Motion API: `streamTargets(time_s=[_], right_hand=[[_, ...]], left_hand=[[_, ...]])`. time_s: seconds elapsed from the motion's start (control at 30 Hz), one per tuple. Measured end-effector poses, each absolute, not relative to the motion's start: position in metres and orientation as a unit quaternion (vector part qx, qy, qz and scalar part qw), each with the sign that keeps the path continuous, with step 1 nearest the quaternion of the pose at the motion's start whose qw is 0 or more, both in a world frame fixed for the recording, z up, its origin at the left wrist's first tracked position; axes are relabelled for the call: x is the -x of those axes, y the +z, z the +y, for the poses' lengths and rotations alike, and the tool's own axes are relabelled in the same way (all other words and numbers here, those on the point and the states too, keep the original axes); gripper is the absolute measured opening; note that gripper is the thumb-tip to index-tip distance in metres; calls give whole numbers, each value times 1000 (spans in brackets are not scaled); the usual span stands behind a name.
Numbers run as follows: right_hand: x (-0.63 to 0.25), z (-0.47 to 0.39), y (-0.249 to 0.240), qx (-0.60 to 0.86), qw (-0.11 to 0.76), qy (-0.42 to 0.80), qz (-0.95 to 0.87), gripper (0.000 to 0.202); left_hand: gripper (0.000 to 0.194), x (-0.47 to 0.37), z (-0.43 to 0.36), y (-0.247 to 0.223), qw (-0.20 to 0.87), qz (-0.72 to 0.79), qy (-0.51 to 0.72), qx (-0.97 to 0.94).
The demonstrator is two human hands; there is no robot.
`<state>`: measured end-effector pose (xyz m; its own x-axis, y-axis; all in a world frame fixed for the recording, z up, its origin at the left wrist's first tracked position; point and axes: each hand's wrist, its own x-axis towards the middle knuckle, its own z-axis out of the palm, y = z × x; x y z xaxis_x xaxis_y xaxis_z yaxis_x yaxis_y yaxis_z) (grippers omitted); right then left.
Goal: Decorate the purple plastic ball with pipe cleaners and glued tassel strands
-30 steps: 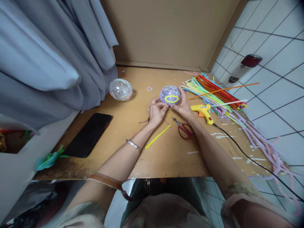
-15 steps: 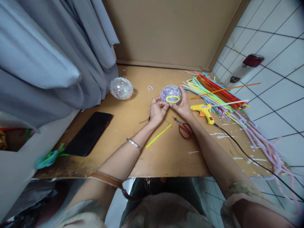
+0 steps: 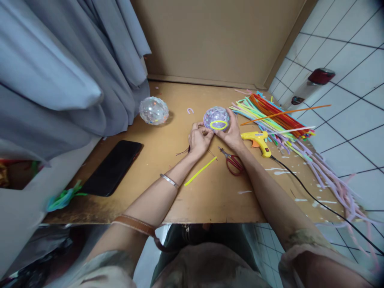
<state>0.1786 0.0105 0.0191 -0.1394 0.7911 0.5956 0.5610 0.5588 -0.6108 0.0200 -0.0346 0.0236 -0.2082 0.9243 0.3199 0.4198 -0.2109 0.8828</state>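
Note:
A purple, glittery round ball point(image 3: 213, 114) with a yellow ring point(image 3: 219, 125) on its near side is between my hands. My right hand point(image 3: 233, 134) wraps round its right side, thumb at the bottom. My left hand point(image 3: 199, 138) is closed in a pinch at the ball's lower left edge; anything small between its fingertips is too small to tell. A yellow pipe cleaner point(image 3: 200, 172) lies below my hands. Red-handled scissors point(image 3: 234, 164) rest beside my right wrist, and a yellow glue gun point(image 3: 260, 142) lies to the right of that hand.
A clear ball point(image 3: 154, 111) and a pale curved piece point(image 3: 190, 111) sit farther back. The black phone point(image 3: 112, 168) lies at the left. Colourful pipe cleaners point(image 3: 276, 116) are heaped at the right, with a black cord point(image 3: 303, 185) nearby. A grey curtain point(image 3: 69, 72) hangs at the left.

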Motion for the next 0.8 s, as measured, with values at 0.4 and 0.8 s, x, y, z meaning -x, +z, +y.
streamTargets(time_s=[0.4, 0.8], right_hand=[[-178, 10, 21, 458, 470, 136, -742, 94], [-175, 9, 20, 478, 457, 100, -744, 95]], left_hand=[[8, -20, -35, 24, 248, 580, 516, -580], [8, -22, -34, 23, 248, 576, 531, -570]])
